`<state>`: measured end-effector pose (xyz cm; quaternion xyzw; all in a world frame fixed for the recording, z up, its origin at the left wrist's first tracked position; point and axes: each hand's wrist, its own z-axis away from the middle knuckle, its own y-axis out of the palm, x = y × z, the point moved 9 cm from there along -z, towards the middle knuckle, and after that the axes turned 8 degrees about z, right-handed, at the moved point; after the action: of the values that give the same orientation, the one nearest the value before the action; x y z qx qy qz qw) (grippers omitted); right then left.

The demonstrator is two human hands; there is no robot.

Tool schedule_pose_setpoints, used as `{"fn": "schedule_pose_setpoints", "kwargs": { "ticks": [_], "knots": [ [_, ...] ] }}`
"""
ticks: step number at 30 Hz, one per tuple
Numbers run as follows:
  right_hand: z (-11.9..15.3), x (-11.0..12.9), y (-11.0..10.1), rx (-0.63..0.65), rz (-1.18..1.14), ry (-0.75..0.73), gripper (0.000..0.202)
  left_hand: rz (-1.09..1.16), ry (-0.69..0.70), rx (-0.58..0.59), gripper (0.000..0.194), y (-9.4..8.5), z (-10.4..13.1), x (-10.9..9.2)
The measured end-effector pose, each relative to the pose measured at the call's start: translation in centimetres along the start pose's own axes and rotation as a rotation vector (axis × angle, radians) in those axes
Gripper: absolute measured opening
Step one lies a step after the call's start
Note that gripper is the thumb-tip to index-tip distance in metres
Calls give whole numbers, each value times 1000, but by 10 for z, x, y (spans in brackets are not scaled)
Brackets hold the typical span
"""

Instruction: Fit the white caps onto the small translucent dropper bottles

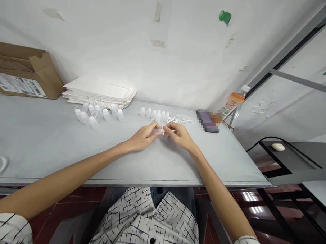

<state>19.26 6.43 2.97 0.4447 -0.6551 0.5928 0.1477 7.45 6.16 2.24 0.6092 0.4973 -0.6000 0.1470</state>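
Note:
Over the middle of the table, my left hand (144, 136) is closed around a small translucent white squeeze bottle (157, 130) lying sideways, its mouth end pointing right. My right hand (180, 135) pinches a small white cap piece (163, 132) at that end; the fingers hide most of it. Just beyond my hands stands a row of similar bottles (148, 112) without caps. To the right of the row lies a loose pile of white caps with strap loops (183, 119). Farther left, several bottles with thin tips fitted (93, 122) stand in a group.
A stack of white paper or foam sheets (99, 90) lies by the wall, beside an open cardboard box (27, 73). At the right are a phone (207, 121) and an orange drink bottle (231, 103). A white cable loop (0, 167) sits at the left edge.

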Motion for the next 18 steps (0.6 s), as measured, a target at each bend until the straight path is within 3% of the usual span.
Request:
{"fn": "schedule_pose_setpoints", "kwargs": {
  "ticks": [5, 12, 18],
  "knots": [
    [-2, -4, 2, -28, 84, -12, 48, 43, -8, 3, 29, 3, 0, 1],
    [1, 4, -1, 31, -92, 24, 47, 524, -203, 50, 32, 13, -2, 19],
    [0, 6, 1, 37, -137, 44, 55, 497, -190, 58, 43, 13, -2, 14]
  ]
}}
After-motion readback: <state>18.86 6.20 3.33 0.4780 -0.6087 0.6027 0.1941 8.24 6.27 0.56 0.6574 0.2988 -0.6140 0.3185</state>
